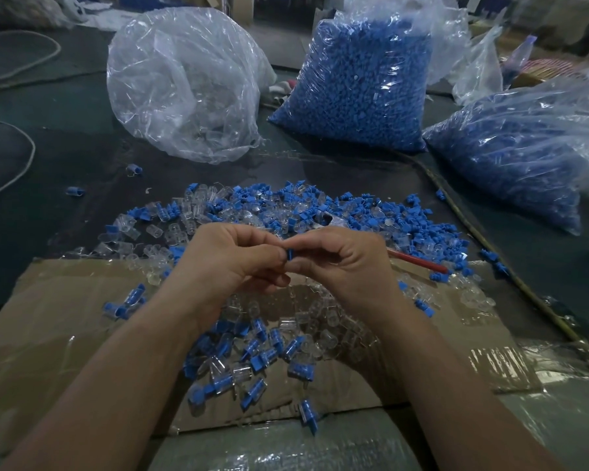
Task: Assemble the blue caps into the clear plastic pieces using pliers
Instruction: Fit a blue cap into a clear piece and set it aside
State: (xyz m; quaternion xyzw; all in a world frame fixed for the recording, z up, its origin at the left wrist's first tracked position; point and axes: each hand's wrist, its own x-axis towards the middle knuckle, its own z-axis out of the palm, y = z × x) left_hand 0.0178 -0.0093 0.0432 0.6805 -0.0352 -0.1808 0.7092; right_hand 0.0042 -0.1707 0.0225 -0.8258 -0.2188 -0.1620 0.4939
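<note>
Left hand: your left hand (228,263) is raised over the heap, fingers curled, its grip pinched on one side of a small blue cap (290,254).
Right hand: your right hand (349,263) meets it from the other side, thumb and forefinger closed on the same cap; the fingertips of both hands nearly touch.
Blue cap: held between the two grips, just above the near edge of the loose pile. A clear piece around it cannot be made out.
Pliers: one red handle of the pliers (418,260) shows past your right hand, slanting away to the right over the parts. Whether your hand touches it cannot be told.
Loose pile: blue caps and clear pieces mixed together in the loose pile (354,212), spread on the worktop (65,147) just beyond your hands.
Assembled pieces: clear bodies with blue inserts, the assembled pieces (272,355), lie heaped below your wrists on the cardboard (65,317); a few lie apart at its left.
Cardboard: flat, taped, laid over the near worktop.
Clear bag: a crumpled clear bag (184,86) stands far left, with a few clear pieces at its bottom.
Blue bags: a full blue bag (361,79) stands at centre; a second blue bag (510,154) lies to its right.
</note>
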